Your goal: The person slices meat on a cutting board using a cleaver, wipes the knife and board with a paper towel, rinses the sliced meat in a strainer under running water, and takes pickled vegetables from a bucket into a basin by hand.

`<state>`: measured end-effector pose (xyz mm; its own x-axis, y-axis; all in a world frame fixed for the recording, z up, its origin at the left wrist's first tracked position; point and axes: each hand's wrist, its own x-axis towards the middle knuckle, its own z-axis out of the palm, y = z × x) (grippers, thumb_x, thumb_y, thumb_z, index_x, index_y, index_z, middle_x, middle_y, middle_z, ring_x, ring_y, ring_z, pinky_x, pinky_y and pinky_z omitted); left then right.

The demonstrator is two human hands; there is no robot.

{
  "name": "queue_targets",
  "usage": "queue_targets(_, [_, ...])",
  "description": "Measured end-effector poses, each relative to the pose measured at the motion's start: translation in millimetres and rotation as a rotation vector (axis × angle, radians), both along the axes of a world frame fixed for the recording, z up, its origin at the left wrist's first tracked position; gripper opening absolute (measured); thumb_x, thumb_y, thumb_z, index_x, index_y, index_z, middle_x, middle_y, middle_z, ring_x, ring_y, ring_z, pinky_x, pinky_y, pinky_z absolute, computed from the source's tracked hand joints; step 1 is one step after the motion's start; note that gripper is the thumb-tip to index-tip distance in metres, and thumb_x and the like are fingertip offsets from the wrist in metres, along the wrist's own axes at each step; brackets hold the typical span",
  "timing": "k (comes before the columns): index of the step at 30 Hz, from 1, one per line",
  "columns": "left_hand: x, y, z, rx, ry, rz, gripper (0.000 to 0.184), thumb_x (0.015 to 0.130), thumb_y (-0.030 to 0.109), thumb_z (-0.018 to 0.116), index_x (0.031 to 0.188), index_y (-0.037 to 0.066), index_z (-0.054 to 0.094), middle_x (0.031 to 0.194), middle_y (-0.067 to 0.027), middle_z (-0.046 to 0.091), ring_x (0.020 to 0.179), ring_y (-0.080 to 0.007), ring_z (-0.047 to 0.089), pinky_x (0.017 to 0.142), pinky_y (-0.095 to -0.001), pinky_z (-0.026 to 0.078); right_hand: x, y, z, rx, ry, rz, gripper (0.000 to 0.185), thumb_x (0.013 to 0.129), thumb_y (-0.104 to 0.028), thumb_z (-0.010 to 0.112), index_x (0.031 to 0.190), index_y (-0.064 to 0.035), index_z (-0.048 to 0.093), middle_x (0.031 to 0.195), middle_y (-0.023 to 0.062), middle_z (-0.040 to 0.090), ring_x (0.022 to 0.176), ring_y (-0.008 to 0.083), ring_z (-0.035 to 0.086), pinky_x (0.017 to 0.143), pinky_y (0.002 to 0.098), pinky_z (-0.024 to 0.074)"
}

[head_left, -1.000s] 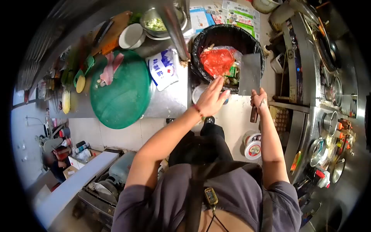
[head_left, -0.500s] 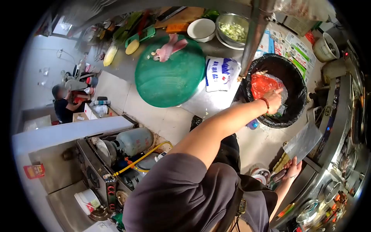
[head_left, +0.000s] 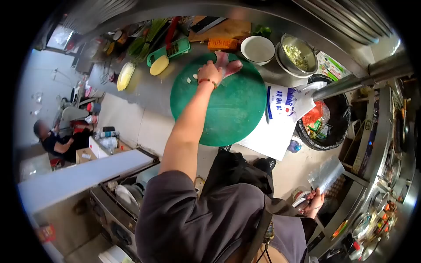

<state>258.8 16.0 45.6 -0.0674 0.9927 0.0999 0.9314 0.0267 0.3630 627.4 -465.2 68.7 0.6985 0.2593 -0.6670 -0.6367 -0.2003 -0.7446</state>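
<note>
Across the steel counter (head_left: 153,94), a round green board (head_left: 223,114) is bearing pink meat (head_left: 233,67) near its far edge. The left hand (head_left: 209,73) is bending down at the meat's left side, partly curled; whether it is gripping cannot be told. Its forearm (head_left: 187,138) is stretching far. Near right, the right hand (head_left: 314,202) is gripping a cleaver (head_left: 326,175), blade angling far and right.
</note>
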Motion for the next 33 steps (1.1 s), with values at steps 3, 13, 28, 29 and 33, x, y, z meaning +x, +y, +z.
queue_targets(3, [-5,37,13,-0.356,-0.077,0.033,0.044,0.079,0.028,0.062,0.114,0.002,0.054,0.116,-0.0244,0.056,0.108,-0.0389,0.054,0.092,-0.043,0.046,-59,19,11,-0.045,-0.086,0.117,0.014,0.091,-0.014,0.056,0.097,-0.0076,0.045,0.061,0.0004,0.043,0.045,0.01,0.039,0.04,0.024,0.035])
queue_targets(13, [-31,20,29,-0.689,-1.354,-0.36,0.033,0.078,0.0,0.055,0.111,-0.002,0.058,0.11,-0.012,0.064,0.096,-0.0271,0.064,0.087,-0.0377,0.05,-178,52,61,-0.012,-0.131,0.188,0.022,0.091,-0.017,0.057,0.096,-0.0095,0.037,0.058,0.0015,0.042,0.042,0.011,0.039,0.038,0.0255,0.0323])
queue_targets(28, [-39,-87,20,-0.514,-0.347,-0.754,0.056,0.072,0.001,0.068,0.124,0.006,0.049,0.104,-0.0123,0.06,0.091,-0.0197,0.06,0.077,-0.0305,0.051,-164,116,69,0.042,-0.341,0.752,0.016,0.092,-0.019,0.057,0.096,-0.0041,0.052,0.054,-0.001,0.046,0.039,0.0088,0.042,0.036,0.0239,0.0337])
queue_targets(29, [-59,-87,2,-0.379,-0.366,-0.633,0.051,0.071,0.004,0.07,0.119,0.005,0.053,0.102,-0.0132,0.061,0.09,-0.021,0.061,0.076,-0.032,0.052,-164,116,66,0.042,-0.333,0.751,0.016,0.092,-0.019,0.057,0.096,-0.0041,0.052,0.054,-0.001,0.046,0.039,0.0088,0.042,0.036,0.0239,0.0337])
queue_targets(33, [-99,-140,-7,-0.209,-0.472,-0.478,0.025,0.072,0.01,0.069,0.095,0.005,0.061,0.096,-0.0145,0.062,0.09,-0.0301,0.06,0.082,-0.0391,0.048,-172,115,49,0.042,-0.176,0.843,0.021,0.093,-0.021,0.057,0.102,-0.003,0.053,0.054,-0.0011,0.046,0.039,0.0081,0.042,0.035,0.0242,0.0341])
